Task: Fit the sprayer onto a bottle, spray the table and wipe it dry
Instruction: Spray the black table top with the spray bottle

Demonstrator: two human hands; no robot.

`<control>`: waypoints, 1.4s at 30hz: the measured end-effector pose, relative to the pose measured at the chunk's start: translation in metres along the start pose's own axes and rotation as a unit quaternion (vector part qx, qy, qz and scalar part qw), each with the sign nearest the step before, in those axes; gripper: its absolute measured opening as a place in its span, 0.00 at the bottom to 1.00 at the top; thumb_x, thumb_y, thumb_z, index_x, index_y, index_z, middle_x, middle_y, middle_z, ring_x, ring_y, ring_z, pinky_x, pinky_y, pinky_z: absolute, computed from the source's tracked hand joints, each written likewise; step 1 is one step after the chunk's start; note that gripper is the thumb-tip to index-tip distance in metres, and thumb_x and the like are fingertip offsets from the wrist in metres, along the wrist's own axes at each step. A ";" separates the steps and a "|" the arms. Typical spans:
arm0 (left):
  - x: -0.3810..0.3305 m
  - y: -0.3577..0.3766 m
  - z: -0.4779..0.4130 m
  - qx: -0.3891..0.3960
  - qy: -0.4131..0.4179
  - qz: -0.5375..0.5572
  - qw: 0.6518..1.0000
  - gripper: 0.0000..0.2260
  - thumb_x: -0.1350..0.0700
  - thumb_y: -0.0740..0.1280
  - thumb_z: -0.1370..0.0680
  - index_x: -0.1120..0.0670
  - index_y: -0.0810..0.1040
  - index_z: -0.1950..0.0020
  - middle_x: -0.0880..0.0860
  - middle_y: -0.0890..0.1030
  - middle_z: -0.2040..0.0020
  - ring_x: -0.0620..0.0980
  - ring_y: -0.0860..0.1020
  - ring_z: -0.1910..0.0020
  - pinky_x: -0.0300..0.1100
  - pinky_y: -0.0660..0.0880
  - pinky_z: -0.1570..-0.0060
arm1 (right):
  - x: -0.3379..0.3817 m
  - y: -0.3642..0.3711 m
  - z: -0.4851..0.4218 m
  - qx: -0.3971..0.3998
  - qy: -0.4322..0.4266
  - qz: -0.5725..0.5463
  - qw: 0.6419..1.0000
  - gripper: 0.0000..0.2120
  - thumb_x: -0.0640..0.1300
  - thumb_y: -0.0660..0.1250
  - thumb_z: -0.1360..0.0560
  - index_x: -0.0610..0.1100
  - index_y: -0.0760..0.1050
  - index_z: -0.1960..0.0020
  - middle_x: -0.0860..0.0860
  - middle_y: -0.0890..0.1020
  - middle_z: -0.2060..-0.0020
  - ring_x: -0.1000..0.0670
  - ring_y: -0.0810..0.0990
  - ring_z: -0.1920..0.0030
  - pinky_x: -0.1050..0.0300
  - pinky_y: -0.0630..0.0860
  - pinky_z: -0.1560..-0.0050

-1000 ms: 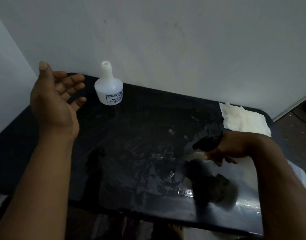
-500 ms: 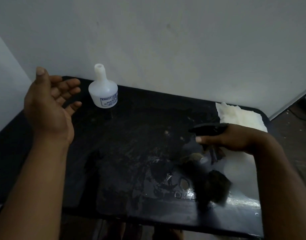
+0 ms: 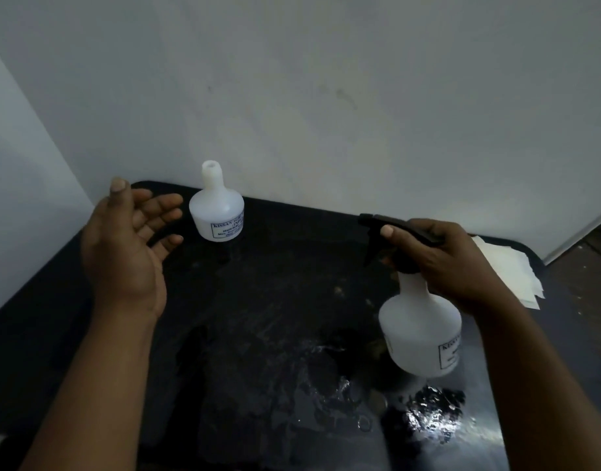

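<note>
Bottle (image 3: 421, 334) now up in right hand (image 3: 441, 263)

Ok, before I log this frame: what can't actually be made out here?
All in the head view:
- Sprayer to bottle joint: covered by the right hand, so seating is unclear.
- That bottle's label: curves out of sight.
- Open bottle label: too small past its first word.
- Folded cloth: partly behind the right wrist.
- Table front edge: cut off by the frame.
- Left hand: open, empty.

Wet black table (image 3: 275, 300) carries an open white bottle (image 3: 217, 212) and paper towels (image 3: 506, 270).
</note>
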State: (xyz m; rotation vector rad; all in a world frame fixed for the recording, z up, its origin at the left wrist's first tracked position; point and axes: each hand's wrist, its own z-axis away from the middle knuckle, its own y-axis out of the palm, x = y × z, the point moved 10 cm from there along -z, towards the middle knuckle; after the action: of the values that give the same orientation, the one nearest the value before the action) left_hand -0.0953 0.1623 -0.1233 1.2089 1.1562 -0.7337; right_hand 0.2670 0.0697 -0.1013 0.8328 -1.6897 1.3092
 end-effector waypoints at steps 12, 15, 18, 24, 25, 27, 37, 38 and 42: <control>0.002 0.009 0.005 0.005 -0.009 0.000 1.000 0.14 0.42 0.58 0.17 0.50 0.76 0.52 0.51 0.87 0.55 0.46 0.84 0.57 0.40 0.75 0.62 | 0.034 0.028 -0.015 -0.034 -0.079 0.151 0.985 0.15 0.58 0.69 0.29 0.46 0.82 0.59 0.44 0.77 0.64 0.51 0.74 0.67 0.60 0.66 0.67; 0.005 0.013 0.006 0.013 -0.009 0.005 1.000 0.14 0.42 0.59 0.17 0.50 0.76 0.52 0.51 0.87 0.55 0.47 0.83 0.56 0.41 0.75 0.62 | 0.046 0.031 -0.028 -0.039 -0.096 0.190 0.976 0.13 0.60 0.69 0.31 0.53 0.81 0.52 0.52 0.77 0.64 0.56 0.74 0.66 0.66 0.67 0.69; 0.005 0.014 0.004 0.015 -0.008 0.008 1.000 0.14 0.42 0.58 0.17 0.50 0.76 0.52 0.50 0.87 0.55 0.47 0.83 0.56 0.41 0.75 0.62 | 0.055 0.025 -0.054 -0.068 -0.107 0.221 0.967 0.17 0.57 0.71 0.30 0.48 0.82 0.46 0.55 0.78 0.63 0.61 0.74 0.66 0.75 0.66 0.70; 0.010 0.009 -0.001 0.010 -0.019 0.010 1.000 0.15 0.42 0.57 0.16 0.50 0.76 0.52 0.50 0.87 0.56 0.47 0.83 0.56 0.41 0.75 0.62 | 0.068 0.023 -0.104 -0.095 -0.107 0.218 0.965 0.18 0.56 0.72 0.29 0.47 0.82 0.43 0.54 0.79 0.58 0.60 0.73 0.64 0.74 0.64 0.67; 0.011 0.010 -0.001 0.013 -0.021 0.012 1.000 0.16 0.42 0.57 0.16 0.50 0.76 0.52 0.50 0.87 0.56 0.47 0.83 0.56 0.41 0.75 0.62 | 0.068 0.023 -0.112 -0.098 -0.107 0.218 0.965 0.18 0.56 0.72 0.29 0.47 0.81 0.43 0.53 0.79 0.56 0.58 0.74 0.62 0.73 0.64 0.66; 0.013 0.013 -0.001 0.023 -0.027 0.020 0.999 0.17 0.41 0.56 0.16 0.50 0.76 0.52 0.50 0.88 0.55 0.47 0.83 0.55 0.41 0.75 0.61 | 0.069 0.025 -0.126 -0.097 -0.108 0.220 0.965 0.17 0.55 0.72 0.28 0.46 0.82 0.44 0.50 0.81 0.55 0.54 0.75 0.58 0.73 0.66 0.66; 0.017 0.037 0.004 0.063 -0.038 0.046 0.996 0.20 0.38 0.54 0.17 0.50 0.77 0.53 0.51 0.88 0.53 0.49 0.84 0.51 0.44 0.76 0.56 | 0.049 0.051 -0.165 -0.040 -0.079 0.216 0.972 0.14 0.51 0.71 0.27 0.44 0.81 0.44 0.50 0.80 0.58 0.52 0.77 0.61 0.62 0.75 0.60; 0.018 0.037 0.004 0.065 -0.036 0.045 0.996 0.20 0.38 0.54 0.17 0.50 0.77 0.53 0.51 0.88 0.53 0.48 0.84 0.51 0.44 0.76 0.57 | 0.048 0.052 -0.167 -0.036 -0.077 0.216 0.973 0.14 0.51 0.71 0.27 0.44 0.81 0.45 0.48 0.81 0.57 0.51 0.78 0.61 0.60 0.77 0.58; 0.019 0.036 0.002 0.065 -0.034 0.041 0.996 0.21 0.38 0.54 0.17 0.51 0.77 0.51 0.52 0.88 0.52 0.49 0.84 0.50 0.43 0.76 0.57 | 0.044 0.052 -0.178 -0.031 -0.068 0.245 0.967 0.14 0.51 0.71 0.27 0.43 0.82 0.47 0.44 0.84 0.55 0.48 0.81 0.59 0.55 0.78 0.54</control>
State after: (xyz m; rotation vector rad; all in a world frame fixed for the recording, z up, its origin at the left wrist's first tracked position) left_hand -0.0558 0.1716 -0.1301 1.3223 1.0102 -0.7914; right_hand 0.2389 0.2546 -0.0622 0.4882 -2.1239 1.5385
